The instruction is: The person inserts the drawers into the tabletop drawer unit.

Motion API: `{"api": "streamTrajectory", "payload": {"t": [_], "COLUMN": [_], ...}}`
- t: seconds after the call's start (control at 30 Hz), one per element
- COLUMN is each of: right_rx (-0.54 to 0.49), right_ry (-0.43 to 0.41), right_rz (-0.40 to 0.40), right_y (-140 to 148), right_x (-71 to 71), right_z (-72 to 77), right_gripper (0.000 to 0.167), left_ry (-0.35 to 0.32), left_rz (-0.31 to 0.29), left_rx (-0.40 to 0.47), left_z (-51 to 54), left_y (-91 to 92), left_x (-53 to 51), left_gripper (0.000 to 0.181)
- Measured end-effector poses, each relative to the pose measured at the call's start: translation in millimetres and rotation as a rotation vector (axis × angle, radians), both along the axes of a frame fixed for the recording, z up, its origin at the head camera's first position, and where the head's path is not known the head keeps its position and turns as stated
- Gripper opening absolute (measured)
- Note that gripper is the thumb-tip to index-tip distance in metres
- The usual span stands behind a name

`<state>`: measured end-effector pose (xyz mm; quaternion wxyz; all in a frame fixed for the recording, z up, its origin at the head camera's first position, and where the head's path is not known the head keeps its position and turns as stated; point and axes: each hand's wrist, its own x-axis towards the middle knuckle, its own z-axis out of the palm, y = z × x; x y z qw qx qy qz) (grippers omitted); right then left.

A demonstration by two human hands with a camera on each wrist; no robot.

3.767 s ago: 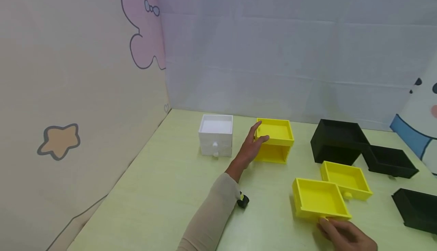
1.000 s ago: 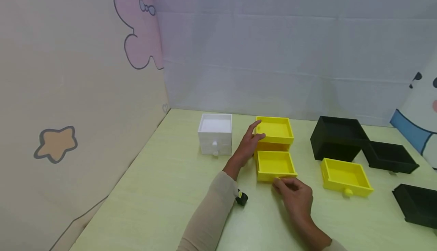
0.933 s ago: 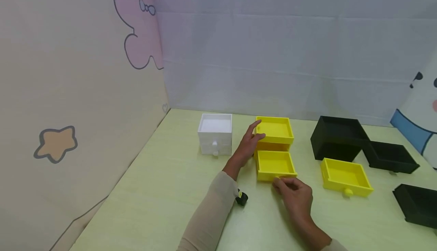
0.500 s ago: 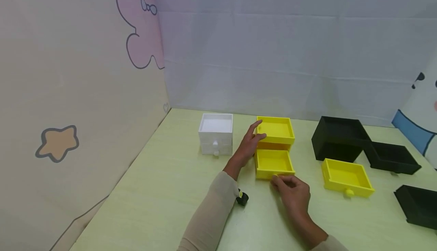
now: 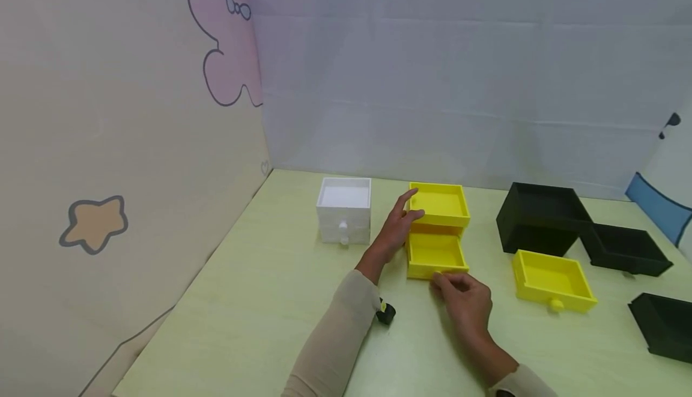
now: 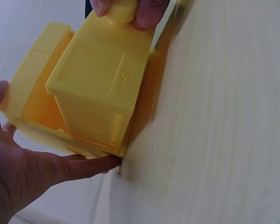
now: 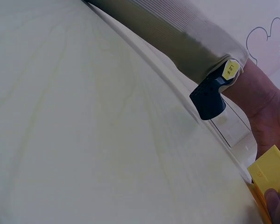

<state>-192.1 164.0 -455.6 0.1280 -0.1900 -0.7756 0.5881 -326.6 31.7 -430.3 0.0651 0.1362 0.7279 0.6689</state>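
"What is concealed?"
"In the head view, my right hand (image 5: 466, 301) covers most of the knob (image 6: 122, 11) of the yellow drawer (image 5: 435, 250); my left hand (image 5: 396, 227) covers part of the yellow case (image 5: 439, 221)."
"What is cut off?"
"The near right black drawer (image 5: 662, 331), by the edge."
"And illegible?"
"In my right wrist view, the yellow drawer's marking (image 7: 260, 174), too small."

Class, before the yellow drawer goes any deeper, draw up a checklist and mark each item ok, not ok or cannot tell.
1. Left hand touching the yellow cabinet: ok.
2. Right hand pinching the knob: ok.
3. Yellow drawer entering the cabinet's opening: ok.
4. Drawer fully in: not ok, its front sticks out.
5. Second yellow drawer out of the way: ok, apart to the right.
6. Drawer's hidden rear end seated properly: cannot tell.
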Motion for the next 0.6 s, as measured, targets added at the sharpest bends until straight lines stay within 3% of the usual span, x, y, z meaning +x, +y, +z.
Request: {"api": "streamTrajectory", "payload": {"t": [0.6], "right_rx": [0.015], "right_ry": [0.001], "right_rz": [0.012], "right_y": [-0.4], "right_x": [-0.6], "right_z": [-1.4], "right_gripper": [0.027], "left_ry": [-0.001], "left_rz": [-0.002], "left_rx": [0.011], "left_z": [0.1], "left_y": [0.5], "left_x": [0.6], "left_gripper": [0.052]}}
